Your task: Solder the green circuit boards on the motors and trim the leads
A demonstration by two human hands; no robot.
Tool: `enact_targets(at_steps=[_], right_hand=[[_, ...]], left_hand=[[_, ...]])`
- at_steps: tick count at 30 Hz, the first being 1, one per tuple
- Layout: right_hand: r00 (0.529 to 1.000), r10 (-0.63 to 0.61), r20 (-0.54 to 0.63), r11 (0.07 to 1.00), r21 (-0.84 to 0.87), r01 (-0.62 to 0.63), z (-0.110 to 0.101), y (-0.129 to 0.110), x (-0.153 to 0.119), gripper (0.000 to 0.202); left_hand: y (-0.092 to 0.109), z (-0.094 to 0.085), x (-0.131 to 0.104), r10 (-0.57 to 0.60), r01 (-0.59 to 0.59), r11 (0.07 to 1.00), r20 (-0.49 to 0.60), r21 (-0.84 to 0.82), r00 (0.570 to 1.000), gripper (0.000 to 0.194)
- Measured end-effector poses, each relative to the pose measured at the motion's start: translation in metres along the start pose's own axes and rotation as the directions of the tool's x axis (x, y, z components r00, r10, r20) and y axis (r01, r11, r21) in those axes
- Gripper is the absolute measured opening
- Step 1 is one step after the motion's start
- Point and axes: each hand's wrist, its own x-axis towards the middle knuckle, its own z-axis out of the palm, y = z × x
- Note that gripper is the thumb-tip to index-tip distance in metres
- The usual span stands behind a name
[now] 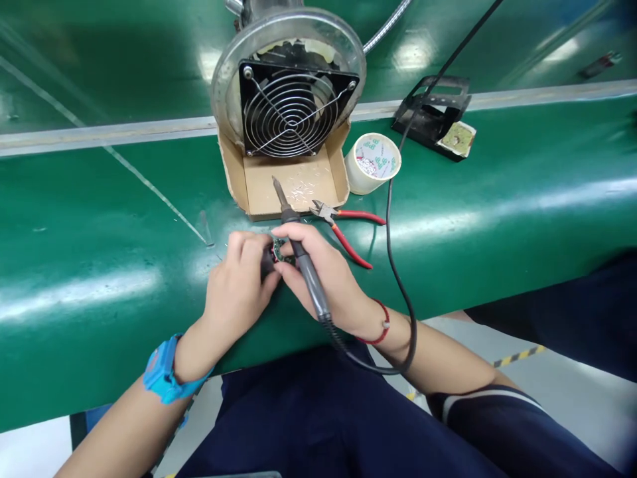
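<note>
Soldering iron [304,260] lies gripped in the right hand [326,279], tip pointing away, its fingers also touching a small round part [279,252] pinched by the left hand [239,285] over the green tabletop [99,265]. Beyond lie red-handled cutters [343,226], a cardboard tray [298,186], a fan [291,113] and a tape roll [373,162].
</note>
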Motion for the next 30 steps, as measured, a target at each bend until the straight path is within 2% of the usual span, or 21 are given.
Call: enact_targets(at_steps=[1,3,5,6,7,9,12,14,16,18,20,21,23,26,28,30], right_hand=[[0.997,-0.055,0.049,0.983,-0.175,0.063,-0.002,0.002,0.004,0.036],[0.974,-0.13,0.184,0.866,-0.457,0.201,-0.006,0.003,0.011,0.034],[0.947,-0.175,0.27,0.751,-0.585,0.306,-0.01,0.002,0.015,0.036],[0.941,-0.202,0.273,0.721,-0.609,0.331,-0.011,0.0,0.016,0.036],[0.943,-0.225,0.246,0.711,-0.62,0.331,-0.012,-0.002,0.016,0.035],[0.957,-0.239,0.164,0.774,-0.564,0.289,-0.013,-0.006,0.013,0.033],[0.974,-0.194,0.118,0.938,-0.267,0.22,-0.007,-0.011,0.009,0.034],[0.984,-0.153,0.089,0.984,-0.076,0.16,-0.002,-0.012,0.006,0.034],[0.995,-0.095,-0.016,0.995,0.04,0.096,0.002,-0.01,0.005,0.032],[0.989,-0.034,-0.142,0.99,0.129,0.052,0.002,-0.006,0.005,0.032],[0.976,0.027,-0.217,0.985,0.17,0.01,-0.002,-0.002,0.004,0.034],[0.972,0.05,-0.232,0.985,0.171,-0.01,-0.005,0.001,0.003,0.035],[0.974,0.074,-0.215,0.987,0.155,-0.041,-0.014,0.005,-0.002,0.036],[0.981,0.031,-0.193,0.994,0.111,-0.01,-0.027,0.011,-0.014,0.035],[0.975,0.015,-0.223,0.995,0.098,0.007,-0.031,0.014,-0.025,0.031],[0.96,0.059,-0.274,0.991,0.134,-0.022,-0.03,0.018,-0.034,0.025]], left_hand=[[-0.004,0.0,0.002,-0.046,0.05,0.993,0.044,-0.107,0.998,0.044],[-0.01,-0.001,0.004,-0.123,0.158,0.914,0.118,-0.373,0.985,0.057],[-0.014,-0.004,0.006,-0.159,0.23,0.757,0.169,-0.612,0.973,0.067],[-0.013,-0.006,0.007,-0.165,0.247,0.676,0.183,-0.694,0.969,0.069],[-0.012,-0.008,0.007,-0.166,0.257,0.609,0.197,-0.75,0.966,0.072],[-0.007,-0.011,0.007,-0.146,0.27,0.517,0.227,-0.812,0.963,0.076],[0.001,-0.014,0.006,-0.089,0.251,0.464,0.238,-0.85,0.967,0.079],[0.005,-0.019,0.006,-0.033,0.21,0.509,0.225,-0.835,0.974,0.08],[0.005,-0.025,0.006,0.049,0.113,0.65,0.19,-0.751,0.981,0.072],[0.003,-0.033,0.007,0.141,-0.051,0.84,0.128,-0.54,0.982,0.045],[-0.001,-0.038,0.01,0.211,-0.188,0.943,0.057,-0.274,0.976,0.016],[-0.004,-0.039,0.011,0.22,-0.211,0.962,0.034,-0.172,0.975,0.012],[-0.011,-0.037,0.013,0.189,-0.187,0.979,0.02,-0.081,0.982,0.013],[-0.019,-0.03,0.012,0.13,-0.125,0.991,0.093,-0.056,0.987,0.015],[-0.021,-0.026,0.01,0.125,-0.119,0.992,0.132,-0.046,0.983,0.019],[-0.021,-0.024,0.009,0.127,-0.123,0.992,0.132,-0.037,0.983,0.02]])
